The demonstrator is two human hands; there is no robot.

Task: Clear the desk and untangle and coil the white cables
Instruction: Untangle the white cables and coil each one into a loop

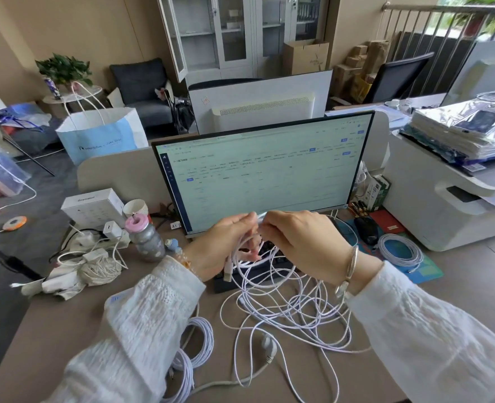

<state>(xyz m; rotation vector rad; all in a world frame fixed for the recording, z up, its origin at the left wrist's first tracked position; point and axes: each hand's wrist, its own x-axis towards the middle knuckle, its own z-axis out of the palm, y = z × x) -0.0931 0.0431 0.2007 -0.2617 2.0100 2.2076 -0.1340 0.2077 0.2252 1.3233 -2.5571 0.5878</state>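
Desk [65, 321] is seen crowded, far from cleared. Monitor [263, 170] stands at centre back, printer [455, 199] at right with stacked packets on top. Black keyboard [225, 283] is mostly hidden under the hands and cable.

Tangled white cables [292, 309] are spread in loose loops on the desk in front of the keyboard, with the upper strands lifted to the hands above it. A plug end [269, 347] lies on the desk within the tangle. The lift is probably meant to let the loops hang so crossings can be read.

Coiled cable [400, 251] is laid near the mouse [367, 229] at right; more coiled cables [199, 341] are seen by the left sleeve, likely finished and set aside.

Left hand [225, 245] is curled round a gathered bunch of strands, a USB connector hanging below it. Right hand [301, 242] is curled, its fingertips pinching a strand just beside the left hand, probably to feed the next loop. Judged: mid-untangle, coiling under way.

Bottle [147, 239] and charger clutter [94, 251] remain at left.
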